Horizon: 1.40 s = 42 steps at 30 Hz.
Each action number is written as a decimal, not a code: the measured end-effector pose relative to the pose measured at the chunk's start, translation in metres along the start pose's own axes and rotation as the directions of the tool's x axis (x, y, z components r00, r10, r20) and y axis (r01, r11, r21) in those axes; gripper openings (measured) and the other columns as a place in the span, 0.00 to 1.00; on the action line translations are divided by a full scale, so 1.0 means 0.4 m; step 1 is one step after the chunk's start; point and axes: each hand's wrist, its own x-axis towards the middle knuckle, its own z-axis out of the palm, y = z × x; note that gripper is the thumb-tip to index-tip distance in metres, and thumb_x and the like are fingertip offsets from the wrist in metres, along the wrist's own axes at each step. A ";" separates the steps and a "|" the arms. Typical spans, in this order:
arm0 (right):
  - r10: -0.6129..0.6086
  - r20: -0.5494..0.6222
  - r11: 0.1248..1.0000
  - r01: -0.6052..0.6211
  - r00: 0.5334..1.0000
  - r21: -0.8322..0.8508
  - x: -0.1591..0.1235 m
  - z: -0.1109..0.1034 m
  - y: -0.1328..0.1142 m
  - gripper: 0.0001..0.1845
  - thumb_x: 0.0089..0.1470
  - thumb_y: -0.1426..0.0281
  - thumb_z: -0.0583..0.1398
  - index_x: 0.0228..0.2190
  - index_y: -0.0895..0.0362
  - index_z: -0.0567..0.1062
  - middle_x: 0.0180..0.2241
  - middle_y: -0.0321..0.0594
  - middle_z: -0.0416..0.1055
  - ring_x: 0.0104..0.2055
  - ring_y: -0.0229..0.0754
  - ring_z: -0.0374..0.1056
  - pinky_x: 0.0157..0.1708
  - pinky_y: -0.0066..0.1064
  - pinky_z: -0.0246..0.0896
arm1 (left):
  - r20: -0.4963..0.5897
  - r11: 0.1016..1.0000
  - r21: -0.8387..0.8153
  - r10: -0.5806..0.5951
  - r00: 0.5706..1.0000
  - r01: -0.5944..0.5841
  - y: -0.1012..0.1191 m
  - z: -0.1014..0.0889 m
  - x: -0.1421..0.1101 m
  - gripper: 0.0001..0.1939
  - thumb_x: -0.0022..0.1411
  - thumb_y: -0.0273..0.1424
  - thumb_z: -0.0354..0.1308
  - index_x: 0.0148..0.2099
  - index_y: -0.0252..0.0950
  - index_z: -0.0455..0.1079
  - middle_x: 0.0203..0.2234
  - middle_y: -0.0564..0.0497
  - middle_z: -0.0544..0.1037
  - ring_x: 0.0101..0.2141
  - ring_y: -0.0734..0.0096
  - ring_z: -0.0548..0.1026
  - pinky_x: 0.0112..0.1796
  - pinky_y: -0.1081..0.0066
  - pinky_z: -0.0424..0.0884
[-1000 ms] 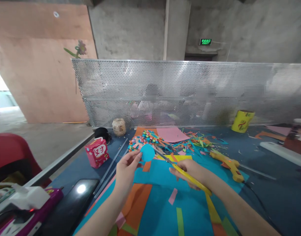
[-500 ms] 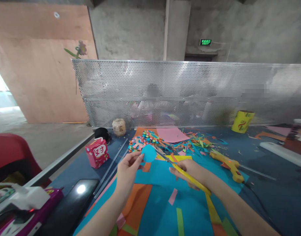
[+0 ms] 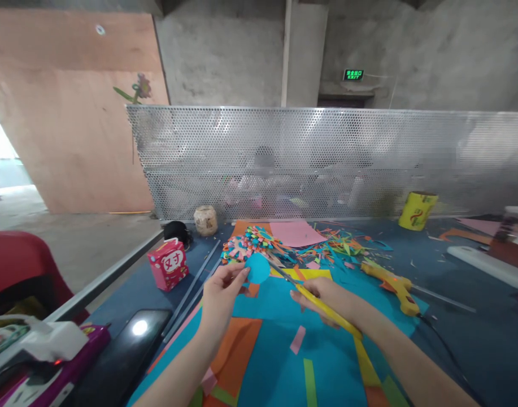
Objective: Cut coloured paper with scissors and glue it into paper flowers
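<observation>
A round blue paper disc is pinched at its left edge between the thumb and fingers of my left hand. My right hand is wrapped round the handles of yellow scissors, whose blades point up and left to the disc's right edge. Whether the blades touch the paper I cannot tell. Below both hands lies blue paper with an orange sheet, a small pink strip and a green strip on it. Behind the disc sit flower-like pieces of curled coloured paper.
A yellow glue gun with a lit orange light lies right of my right hand. Paper scraps pile up behind. On the left are a phone, a pink box and a power strip. A perforated metal screen borders the table's back.
The blue disc has turned slightly and looks narrower. Both hands keep their grips in nearly the same place; the whole view has shifted very slightly.
</observation>
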 end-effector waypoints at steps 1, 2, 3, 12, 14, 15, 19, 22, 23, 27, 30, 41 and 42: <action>0.008 0.003 1.000 -0.008 1.000 -0.009 0.000 0.000 -0.001 0.18 0.50 0.57 0.51 0.20 0.58 0.67 0.07 0.27 0.53 0.10 0.32 0.53 0.11 0.23 0.47 | 0.001 1.000 0.002 -0.002 1.000 0.002 0.000 0.000 -0.001 0.14 0.40 0.34 0.64 0.30 0.31 0.70 0.17 0.55 0.72 0.18 0.77 0.68 0.18 0.76 0.67; 0.013 0.002 1.000 -0.013 1.000 -0.014 0.000 -0.001 -0.003 0.18 0.50 0.58 0.51 0.20 0.58 0.67 0.07 0.27 0.52 0.10 0.32 0.53 0.11 0.23 0.47 | -0.001 1.000 0.004 -0.003 1.000 0.003 0.001 0.000 -0.001 0.14 0.40 0.34 0.64 0.30 0.31 0.70 0.17 0.55 0.72 0.18 0.77 0.68 0.18 0.76 0.67; 0.017 0.000 1.000 -0.017 1.000 -0.017 0.000 -0.001 -0.004 0.18 0.50 0.58 0.51 0.20 0.58 0.67 0.07 0.27 0.53 0.10 0.32 0.53 0.11 0.23 0.47 | -0.004 1.000 0.007 -0.004 1.000 0.004 0.001 0.000 -0.001 0.14 0.40 0.34 0.64 0.30 0.31 0.70 0.17 0.55 0.72 0.17 0.77 0.68 0.18 0.76 0.67; -0.005 -0.021 1.000 0.005 1.000 0.005 0.006 0.006 0.015 0.22 0.48 0.54 0.51 0.18 0.58 0.69 0.06 0.30 0.55 0.10 0.33 0.54 0.12 0.23 0.47 | -0.054 1.000 0.002 0.023 0.998 -0.023 -0.014 -0.012 0.011 0.16 0.41 0.36 0.63 0.33 0.30 0.72 0.21 0.53 0.74 0.19 0.77 0.68 0.21 0.75 0.69; -0.014 -0.030 1.000 0.014 0.999 -0.007 0.002 0.005 0.010 0.21 0.49 0.55 0.51 0.18 0.58 0.69 0.06 0.29 0.54 0.10 0.33 0.53 0.12 0.24 0.47 | -0.045 1.000 -0.007 0.021 0.999 -0.022 -0.017 -0.015 0.012 0.16 0.42 0.36 0.63 0.34 0.31 0.72 0.22 0.53 0.74 0.19 0.78 0.68 0.22 0.75 0.69; -0.020 -0.033 1.000 0.019 0.999 -0.017 0.000 0.004 0.006 0.21 0.49 0.56 0.51 0.17 0.58 0.68 0.06 0.29 0.54 0.10 0.32 0.52 0.12 0.24 0.47 | -0.038 1.000 -0.007 0.024 0.999 -0.024 -0.018 -0.016 0.012 0.16 0.42 0.36 0.63 0.34 0.31 0.72 0.22 0.53 0.74 0.18 0.78 0.68 0.22 0.75 0.69; -0.026 -0.046 0.999 0.025 0.999 -0.027 -0.009 0.000 -0.010 0.18 0.49 0.59 0.53 0.17 0.58 0.68 0.07 0.28 0.54 0.10 0.32 0.52 0.13 0.24 0.47 | -0.028 0.999 0.020 0.041 0.999 -0.040 -0.019 -0.013 0.010 0.16 0.42 0.36 0.63 0.33 0.31 0.72 0.21 0.53 0.74 0.17 0.78 0.68 0.21 0.74 0.69; -0.032 -0.044 0.999 0.032 0.999 -0.019 -0.008 -0.001 -0.009 0.18 0.49 0.58 0.53 0.17 0.58 0.69 0.07 0.28 0.53 0.10 0.32 0.52 0.12 0.24 0.47 | -0.019 0.999 0.033 0.037 0.999 -0.036 -0.017 -0.009 0.008 0.15 0.41 0.35 0.63 0.33 0.31 0.72 0.20 0.54 0.73 0.16 0.78 0.68 0.21 0.74 0.69; -0.034 -0.042 0.999 0.033 0.999 -0.018 -0.007 -0.001 -0.007 0.19 0.48 0.58 0.53 0.17 0.58 0.69 0.07 0.28 0.53 0.10 0.32 0.51 0.12 0.24 0.46 | -0.020 0.999 0.034 0.032 0.999 -0.032 -0.017 -0.008 0.008 0.15 0.41 0.35 0.63 0.33 0.31 0.73 0.19 0.54 0.73 0.16 0.78 0.68 0.20 0.74 0.69; -0.037 -0.027 0.999 0.037 0.999 -0.010 0.000 0.000 0.003 0.20 0.48 0.57 0.53 0.17 0.58 0.69 0.07 0.28 0.51 0.10 0.30 0.48 0.12 0.23 0.44 | -0.031 0.999 0.023 0.033 0.999 -0.032 -0.017 -0.009 0.008 0.16 0.41 0.35 0.63 0.33 0.31 0.73 0.21 0.53 0.74 0.17 0.78 0.68 0.21 0.75 0.69; 0.005 0.003 1.000 -0.005 1.000 0.026 0.004 0.003 0.010 0.20 0.47 0.55 0.53 0.17 0.58 0.68 0.07 0.27 0.50 0.09 0.30 0.48 0.11 0.23 0.45 | -0.040 0.999 0.008 0.041 0.998 -0.040 -0.017 -0.013 0.010 0.16 0.42 0.36 0.63 0.34 0.32 0.74 0.23 0.52 0.75 0.18 0.79 0.68 0.22 0.75 0.69; -0.032 -0.034 0.999 0.031 0.999 -0.020 -0.005 0.002 0.001 0.19 0.48 0.56 0.53 0.18 0.58 0.68 0.06 0.28 0.54 0.11 0.33 0.53 0.12 0.23 0.46 | -0.039 0.993 0.087 0.083 0.996 -0.080 -0.017 -0.011 0.009 0.15 0.42 0.36 0.63 0.33 0.33 0.75 0.23 0.51 0.76 0.17 0.77 0.68 0.22 0.73 0.70; -0.031 -0.041 0.999 0.030 0.999 -0.028 -0.005 0.002 -0.001 0.19 0.48 0.56 0.53 0.18 0.58 0.69 0.06 0.28 0.54 0.11 0.33 0.53 0.13 0.23 0.46 | -0.039 0.992 0.096 0.085 0.996 -0.081 -0.016 -0.011 0.008 0.15 0.42 0.36 0.63 0.33 0.33 0.75 0.22 0.51 0.76 0.17 0.76 0.68 0.22 0.73 0.70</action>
